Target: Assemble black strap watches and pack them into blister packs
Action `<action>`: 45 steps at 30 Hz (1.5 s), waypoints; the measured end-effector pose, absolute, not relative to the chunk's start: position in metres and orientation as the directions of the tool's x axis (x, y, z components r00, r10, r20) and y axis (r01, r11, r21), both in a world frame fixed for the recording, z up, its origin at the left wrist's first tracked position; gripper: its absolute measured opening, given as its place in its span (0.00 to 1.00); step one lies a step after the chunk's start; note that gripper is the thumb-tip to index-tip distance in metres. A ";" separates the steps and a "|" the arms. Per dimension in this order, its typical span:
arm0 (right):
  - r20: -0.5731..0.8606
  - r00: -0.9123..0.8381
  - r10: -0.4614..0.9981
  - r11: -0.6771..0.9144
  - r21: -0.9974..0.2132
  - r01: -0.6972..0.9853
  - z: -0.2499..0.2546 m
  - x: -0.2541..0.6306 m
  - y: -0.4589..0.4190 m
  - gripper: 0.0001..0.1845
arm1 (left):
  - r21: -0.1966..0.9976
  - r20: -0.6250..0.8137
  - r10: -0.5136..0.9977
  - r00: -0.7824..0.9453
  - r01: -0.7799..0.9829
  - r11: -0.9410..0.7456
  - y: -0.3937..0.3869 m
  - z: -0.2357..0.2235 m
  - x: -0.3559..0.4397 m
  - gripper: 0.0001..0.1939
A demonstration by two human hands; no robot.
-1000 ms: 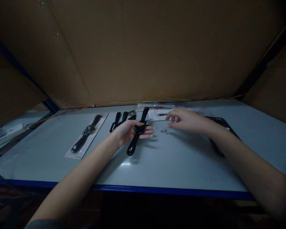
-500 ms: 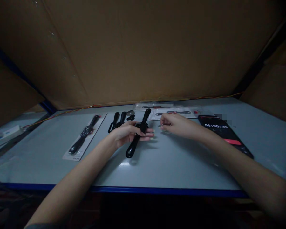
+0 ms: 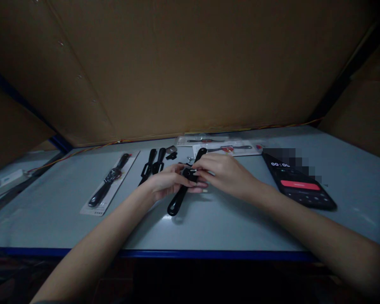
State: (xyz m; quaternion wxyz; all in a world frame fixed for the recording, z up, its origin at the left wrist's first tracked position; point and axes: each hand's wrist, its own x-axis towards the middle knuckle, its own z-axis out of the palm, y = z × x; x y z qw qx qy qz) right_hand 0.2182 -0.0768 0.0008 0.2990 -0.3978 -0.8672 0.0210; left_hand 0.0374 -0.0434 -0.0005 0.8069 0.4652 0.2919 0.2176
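Observation:
My left hand [image 3: 164, 182] is closed around the middle of a black spokeshave [image 3: 176, 202], which slants with its near handle toward me, just above the table. With thumb and fingers pinched, my right hand [image 3: 223, 171] holds a small shiny screw [image 3: 194, 170] against the spokeshave's centre. The screw is mostly covered by fingertips. Beyond the hands, small metal pieces [image 3: 190, 159] lie on the table. Two more black spokeshave bodies [image 3: 160, 157] rest left of my left hand, near a flat metal blade [image 3: 171, 149] and a small black part [image 3: 172, 156].
A carded spokeshave [image 3: 111, 177] lies at the left of the table [image 3: 240, 228]. More packaged spokeshaves [image 3: 240, 147] are at the back. A phone [image 3: 299, 185] showing a timer lies on the right. Cardboard walls [image 3: 190, 76] enclose the back and sides.
My right hand has moved left with the small screw, from beside the spokeshave to its centre. The left hand keeps its hold on the spokeshave. The view has shifted slightly.

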 end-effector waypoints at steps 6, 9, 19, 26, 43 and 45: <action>0.465 -0.526 0.712 0.670 -0.229 0.706 0.004 0.215 -0.083 0.07 | 0.901 -0.266 0.607 0.749 -0.031 0.433 -0.046 -0.001 0.038 0.21; 0.455 -0.559 0.693 0.691 -0.199 0.695 0.004 0.214 -0.083 0.06 | 0.912 -0.271 0.621 0.735 -0.010 0.410 -0.046 -0.001 0.038 0.21; 0.439 -0.635 0.636 0.736 -0.098 0.670 0.003 0.214 -0.083 0.08 | 0.930 -0.258 0.615 0.745 0.019 0.367 -0.050 -0.002 0.040 0.19; 0.468 -0.554 0.689 0.698 -0.220 0.682 0.004 0.209 -0.087 0.11 | 0.940 -0.242 0.633 0.735 0.017 0.340 -0.052 -0.002 0.042 0.18; 0.495 -0.520 0.696 0.699 -0.303 0.647 0.001 0.209 -0.085 0.10 | 0.912 -0.257 0.653 0.712 -0.044 0.407 -0.050 -0.003 0.042 0.18; 0.515 -0.490 0.703 0.698 -0.370 0.613 -0.001 0.209 -0.084 0.08 | 0.914 -0.254 0.662 0.705 -0.047 0.402 -0.050 -0.003 0.042 0.18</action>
